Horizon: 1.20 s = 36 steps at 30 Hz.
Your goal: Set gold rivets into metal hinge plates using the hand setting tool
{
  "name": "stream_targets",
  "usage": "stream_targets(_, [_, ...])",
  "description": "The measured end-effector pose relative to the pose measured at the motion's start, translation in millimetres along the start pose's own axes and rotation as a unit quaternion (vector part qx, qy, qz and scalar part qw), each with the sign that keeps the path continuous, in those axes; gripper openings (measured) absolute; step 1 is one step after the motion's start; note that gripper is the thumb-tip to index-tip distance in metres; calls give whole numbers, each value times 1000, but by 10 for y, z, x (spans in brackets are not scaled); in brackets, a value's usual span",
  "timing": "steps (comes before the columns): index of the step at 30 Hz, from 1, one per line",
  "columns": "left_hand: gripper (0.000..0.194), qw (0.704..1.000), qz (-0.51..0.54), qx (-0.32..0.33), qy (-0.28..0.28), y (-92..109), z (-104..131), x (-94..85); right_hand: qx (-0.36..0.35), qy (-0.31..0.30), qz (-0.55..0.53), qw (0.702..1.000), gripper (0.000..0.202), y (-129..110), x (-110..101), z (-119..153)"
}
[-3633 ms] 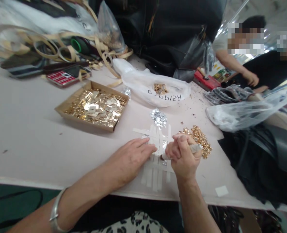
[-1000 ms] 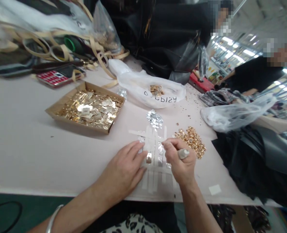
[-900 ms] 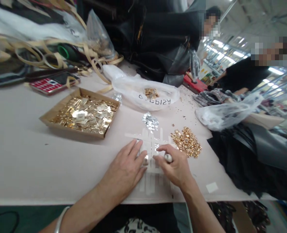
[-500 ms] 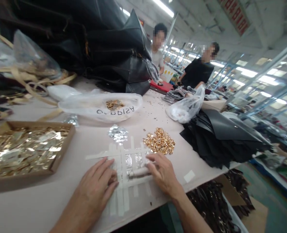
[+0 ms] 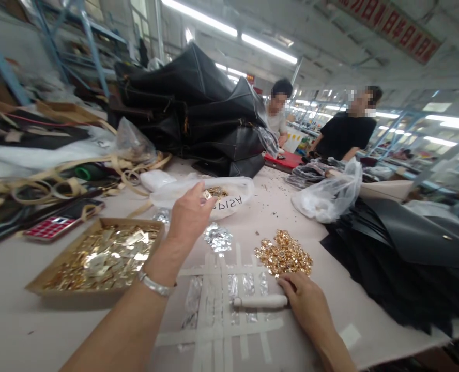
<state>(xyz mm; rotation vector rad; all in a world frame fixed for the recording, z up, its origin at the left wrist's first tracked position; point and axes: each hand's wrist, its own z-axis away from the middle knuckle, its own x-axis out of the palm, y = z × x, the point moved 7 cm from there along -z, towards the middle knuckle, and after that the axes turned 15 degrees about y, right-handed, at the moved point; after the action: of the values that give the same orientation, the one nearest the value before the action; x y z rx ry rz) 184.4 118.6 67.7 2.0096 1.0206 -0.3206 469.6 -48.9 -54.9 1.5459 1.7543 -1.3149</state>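
My left hand point(image 5: 190, 212) is raised over the near side of a clear plastic bag point(image 5: 239, 194), its fingers pinching a small gold piece point(image 5: 207, 195). A white-handled tool point(image 5: 260, 301) lies on the taped patch of the table point(image 5: 214, 294). Just right of the handle, my right hand point(image 5: 301, 292) rests with curled fingertips at the near edge of a pile of small gold parts point(image 5: 286, 253); whether it holds one is hidden. A pile of silver discs point(image 5: 217, 237) lies between the bag and the tape.
A cardboard tray point(image 5: 159, 240) of gold plates stands at the left, near a red checked phone point(image 5: 53, 227). Black bags point(image 5: 214, 113) are stacked behind. Black leather pieces point(image 5: 400, 258) and a white plastic bag point(image 5: 330, 194) lie right. Two people stand across the table.
My left hand has moved from the taped patch up and forward to the plastic bag. My right hand has let go of the white-handled tool and reached the gold pile. The view has shifted left.
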Motion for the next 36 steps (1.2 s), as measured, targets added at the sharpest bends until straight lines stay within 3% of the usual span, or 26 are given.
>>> stream_targets(4, [39, 999, -33, 4, 8, -318, -20, -140, -14, 12, -10, 1000, 32, 115, -4, 84])
stream_targets(8, [28, 988, -137, -11, -65, -894, 247, -624, 49, 61, 0, 997, 39, 374, -97, 144])
stream_targets(12, [29, 965, -226, -54, -120, -1482, 443, -1184, 136, 47, -39, 989, 48, 438, -172, 148])
stream_targets(15, [28, 956, -243, -52, -158, -1726, 547, -1375, 199, 28, -58, 978, 51, 389, -235, 144])
stream_targets(20, [20, 946, -242, -22, -212, -1748, 666, -1326, 244, 47, -69, 966, 51, 331, -339, 113])
stream_targets(28, [19, 937, -234, -29, -258, -1795, 616, -1195, 211, 47, -58, 975, 56, 298, -263, 135])
stream_targets(32, [20, 938, -218, -44, -266, -1847, 583, -1173, 191, 39, -69, 978, 53, 352, -170, 182])
stream_targets(36, [16, 951, -180, -46, -245, -1849, 551, -1203, 189, 71, -130, 971, 49, 365, -177, 232])
